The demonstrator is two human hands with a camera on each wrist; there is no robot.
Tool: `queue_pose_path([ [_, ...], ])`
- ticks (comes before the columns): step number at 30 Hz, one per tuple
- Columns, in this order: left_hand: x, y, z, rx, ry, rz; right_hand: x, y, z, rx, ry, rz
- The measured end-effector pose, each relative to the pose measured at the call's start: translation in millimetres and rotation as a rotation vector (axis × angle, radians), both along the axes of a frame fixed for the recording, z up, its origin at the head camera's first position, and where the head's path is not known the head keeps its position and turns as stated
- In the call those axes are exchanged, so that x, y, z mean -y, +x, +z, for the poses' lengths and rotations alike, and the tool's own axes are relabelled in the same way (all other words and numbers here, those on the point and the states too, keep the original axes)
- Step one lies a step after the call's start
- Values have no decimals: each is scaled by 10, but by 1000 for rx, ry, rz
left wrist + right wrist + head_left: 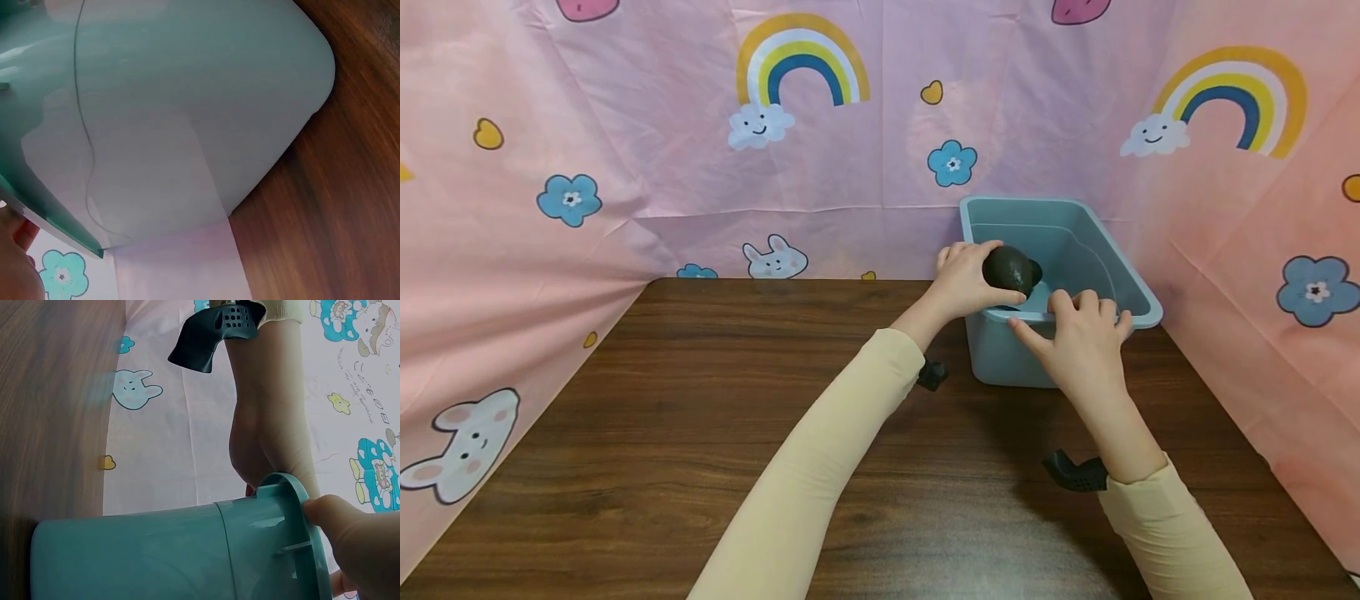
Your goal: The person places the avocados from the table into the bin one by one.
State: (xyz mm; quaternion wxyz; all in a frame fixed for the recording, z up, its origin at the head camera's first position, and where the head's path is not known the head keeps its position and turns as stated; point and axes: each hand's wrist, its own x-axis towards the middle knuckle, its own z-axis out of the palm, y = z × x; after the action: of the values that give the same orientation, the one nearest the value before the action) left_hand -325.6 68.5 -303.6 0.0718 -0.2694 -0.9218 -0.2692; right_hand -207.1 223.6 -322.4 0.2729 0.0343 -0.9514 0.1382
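A blue-grey plastic bin (1011, 354) stands upright at the back right of the table. Over its left front corner, my left hand (966, 279) holds a dark, glossy avocado (1007, 271) between thumb and fingers. Another dark rounded shape (1036, 272) peeks out just behind it. My right hand (1084, 346) grips the front rim, thumb outside and fingers curled over into the bin. The right wrist view shows that thumb pressed against the rim (312, 550). In the left wrist view, only part of the left hand (15, 259) shows beside the bin's edge.
The dark wooden table (700, 433) runs left and forward of the bin. Patterned pink cloth (850, 183) hangs close behind the bin and along both sides. Black wrist mounts (1075, 472) stick out below the forearms.
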Motion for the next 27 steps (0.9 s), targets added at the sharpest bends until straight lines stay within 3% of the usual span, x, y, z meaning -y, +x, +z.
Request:
queue_pose_path([
  [9, 19, 5, 30, -25, -73, 4, 4, 2, 12, 15, -2, -2],
  [27, 62, 33, 49, 2, -159, -19, 3, 4, 0, 18, -5, 2],
])
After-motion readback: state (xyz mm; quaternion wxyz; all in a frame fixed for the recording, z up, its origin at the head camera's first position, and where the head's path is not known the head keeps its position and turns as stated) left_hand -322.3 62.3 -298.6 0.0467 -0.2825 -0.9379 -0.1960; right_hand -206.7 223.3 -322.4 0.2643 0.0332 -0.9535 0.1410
